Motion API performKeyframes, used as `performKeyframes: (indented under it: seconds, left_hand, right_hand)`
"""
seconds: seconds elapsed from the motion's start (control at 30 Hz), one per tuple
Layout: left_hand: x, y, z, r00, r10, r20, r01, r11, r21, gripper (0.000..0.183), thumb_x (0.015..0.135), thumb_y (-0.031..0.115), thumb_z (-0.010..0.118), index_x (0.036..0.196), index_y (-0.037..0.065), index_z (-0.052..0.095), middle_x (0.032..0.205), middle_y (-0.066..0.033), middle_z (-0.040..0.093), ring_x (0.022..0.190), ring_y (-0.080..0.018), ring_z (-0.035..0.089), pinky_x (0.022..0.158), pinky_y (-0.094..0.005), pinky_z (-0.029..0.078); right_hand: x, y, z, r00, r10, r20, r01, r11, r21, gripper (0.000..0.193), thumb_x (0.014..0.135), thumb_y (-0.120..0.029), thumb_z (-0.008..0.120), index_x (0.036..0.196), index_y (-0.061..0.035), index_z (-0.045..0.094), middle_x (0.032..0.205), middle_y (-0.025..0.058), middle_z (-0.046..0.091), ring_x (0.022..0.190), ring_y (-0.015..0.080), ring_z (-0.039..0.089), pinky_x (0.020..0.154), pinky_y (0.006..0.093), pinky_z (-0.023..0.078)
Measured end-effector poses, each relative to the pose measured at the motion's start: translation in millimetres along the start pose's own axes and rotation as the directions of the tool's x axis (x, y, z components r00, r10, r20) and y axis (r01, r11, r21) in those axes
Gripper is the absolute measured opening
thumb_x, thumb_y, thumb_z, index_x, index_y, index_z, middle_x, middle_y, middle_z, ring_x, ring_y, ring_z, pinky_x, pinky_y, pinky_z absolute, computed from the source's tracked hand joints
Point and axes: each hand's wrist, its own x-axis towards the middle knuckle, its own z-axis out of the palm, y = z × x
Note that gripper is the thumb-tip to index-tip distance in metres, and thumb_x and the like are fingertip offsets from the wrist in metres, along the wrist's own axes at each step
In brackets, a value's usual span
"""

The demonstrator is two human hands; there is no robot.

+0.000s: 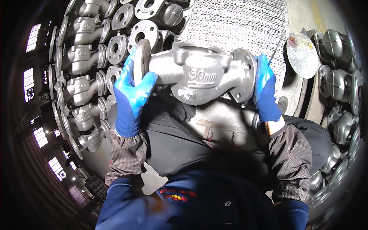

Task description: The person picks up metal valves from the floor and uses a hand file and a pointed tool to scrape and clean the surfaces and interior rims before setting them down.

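Between my two hands a silver-grey cast metal valve body [197, 74] is held up sideways, with a round opening on top and a bolt-holed flange at each end. My left hand [135, 86], in a blue coated glove, grips the left flange, thumb toward me and fingers behind it. My right hand [265, 86], gloved alike, is pressed to the outer face of the right flange; most of its fingers are hidden behind the metal. Checked sleeve covers reach over both forearms.
Stacked valve bodies [82, 57] fill the left side, and more valve bodies [339, 84] line the right. Beyond the held piece lies a patterned metal surface [237, 23]. A round, stained plate [302, 55] stands at the right. My dark-trousered legs [172, 142] are below.
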Motion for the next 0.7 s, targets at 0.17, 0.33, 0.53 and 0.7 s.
performKeyframes:
  seconds: [0.17, 0.33, 0.53, 0.7]
  left_hand:
    - [2, 27, 15, 0.996, -0.088, 0.014, 0.089, 0.994, -0.055, 0.061, 0.085, 0.018, 0.07, 0.134, -0.007, 0.044, 0.122, -0.0147, 0.057, 0.108, -0.0169, 0.056, 0.093, -0.0281, 0.045]
    - [0, 32, 19, 0.987, 0.156, 0.047, -0.153, 0.987, -0.056, 0.062, 0.088, 0.027, 0.066, 0.134, -0.009, 0.043, 0.12, -0.0168, 0.058, 0.106, -0.0179, 0.058, 0.092, -0.0275, 0.045]
    - [-6, 40, 24, 0.957, 0.282, 0.074, -0.267, 0.949, -0.168, 0.055, 0.091, 0.026, 0.063, 0.13, -0.009, 0.048, 0.118, -0.0152, 0.06, 0.106, -0.0165, 0.057, 0.094, -0.0262, 0.044]
    - [-13, 45, 13, 0.942, 0.319, 0.103, -0.325, 0.944, 0.049, 0.044, 0.091, 0.027, 0.062, 0.125, -0.002, 0.057, 0.106, -0.01, 0.065, 0.099, -0.0125, 0.059, 0.086, -0.0247, 0.047]
  right_hand:
    - [0, 23, -21, 0.986, 0.161, 0.048, -0.167, 0.906, 0.388, 0.042, 0.098, -0.037, 0.046, 0.121, -0.0021, 0.054, 0.104, 0.0085, 0.062, 0.096, 0.0149, 0.059, 0.082, 0.0277, 0.05]
    - [3, 37, -22, 0.986, 0.157, 0.057, -0.166, 0.878, 0.448, 0.04, 0.092, -0.028, 0.053, 0.121, -0.0014, 0.053, 0.107, 0.0094, 0.062, 0.097, 0.0165, 0.059, 0.083, 0.0285, 0.049]
    - [12, 51, -30, 0.984, 0.046, 0.172, -0.148, 0.753, 0.641, 0.043, 0.084, -0.017, 0.062, 0.122, -0.0006, 0.052, 0.11, 0.0105, 0.061, 0.099, 0.0184, 0.06, 0.084, 0.0294, 0.049]
    - [-2, 41, -45, 0.75, -0.462, 0.473, 0.656, 0.611, -0.444, 0.05, 0.076, -0.019, 0.07, 0.119, -0.0001, 0.054, 0.105, 0.0165, 0.064, 0.094, 0.0247, 0.063, 0.083, 0.0324, 0.049]
